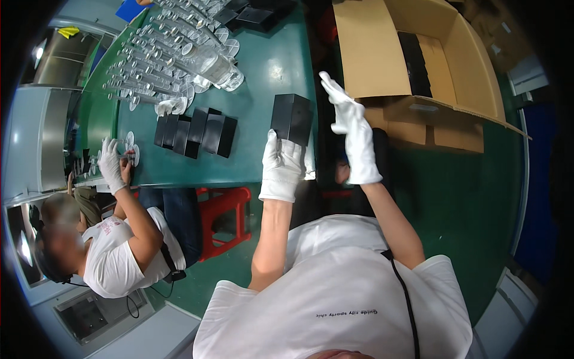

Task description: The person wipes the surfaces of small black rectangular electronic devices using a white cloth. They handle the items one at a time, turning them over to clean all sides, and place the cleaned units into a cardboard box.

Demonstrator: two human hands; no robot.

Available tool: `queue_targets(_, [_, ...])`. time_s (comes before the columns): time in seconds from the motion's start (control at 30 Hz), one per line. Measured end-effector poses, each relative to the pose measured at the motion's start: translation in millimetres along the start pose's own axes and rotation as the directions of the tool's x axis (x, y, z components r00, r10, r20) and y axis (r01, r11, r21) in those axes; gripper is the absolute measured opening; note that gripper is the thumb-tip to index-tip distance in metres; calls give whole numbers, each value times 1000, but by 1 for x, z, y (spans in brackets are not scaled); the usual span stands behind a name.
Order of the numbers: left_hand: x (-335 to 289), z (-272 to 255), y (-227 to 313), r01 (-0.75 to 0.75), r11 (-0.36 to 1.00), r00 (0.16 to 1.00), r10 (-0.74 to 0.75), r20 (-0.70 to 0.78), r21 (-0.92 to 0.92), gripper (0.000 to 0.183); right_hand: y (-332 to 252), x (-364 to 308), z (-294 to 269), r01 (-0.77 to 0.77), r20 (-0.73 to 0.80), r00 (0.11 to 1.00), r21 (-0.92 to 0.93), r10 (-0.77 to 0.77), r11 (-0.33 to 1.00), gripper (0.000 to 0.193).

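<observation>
My left hand, in a white glove, is closed round the lower end of a black rectangular box at the right edge of the green table. Its thumb lies on the near left side of the box. To the right, past the table edge, my right hand is raised in a white glove with its fingers stretched out and nothing in it. Left of the held box, several more black boxes lie together on the table.
Many clear stemmed pieces and a larger clear vessel crowd the table's far left. More black boxes lie at the back. An open cardboard carton stands at the right. A co-worker sits at the left, near a red stool.
</observation>
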State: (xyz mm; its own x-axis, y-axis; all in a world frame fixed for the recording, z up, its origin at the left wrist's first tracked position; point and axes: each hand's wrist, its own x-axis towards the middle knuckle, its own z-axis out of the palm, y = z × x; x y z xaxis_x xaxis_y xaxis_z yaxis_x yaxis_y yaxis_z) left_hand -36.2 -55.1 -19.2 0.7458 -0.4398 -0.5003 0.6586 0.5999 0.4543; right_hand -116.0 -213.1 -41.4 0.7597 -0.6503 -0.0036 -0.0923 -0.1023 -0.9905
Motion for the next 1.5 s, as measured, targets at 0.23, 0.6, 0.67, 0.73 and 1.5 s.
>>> queue_targets(0.23, [-4,-9,2,297,898,945,-228,233,-325,35,-23,-13,68,527,167,842,-457,-513,716,53])
queue_targets(0.6, [9,-26,10,-194,967,981,187,57,165,34,54,-59,-16,42,154,988,-223,-7,974,60])
queue_targets(0.67, [0,-33,13,-188,907,979,203,0,378,24,58,-45,-22,46,9,999,-182,-45,982,53])
queue_targets(0.73, [-15,-24,4,-264,764,952,303,34,589,18,1,-35,-13,-85,57,995,98,80,991,58])
queue_targets(1.5, [-7,-72,-18,-535,521,811,537,232,665,15,-67,-60,102,666,357,714,-79,-603,742,38])
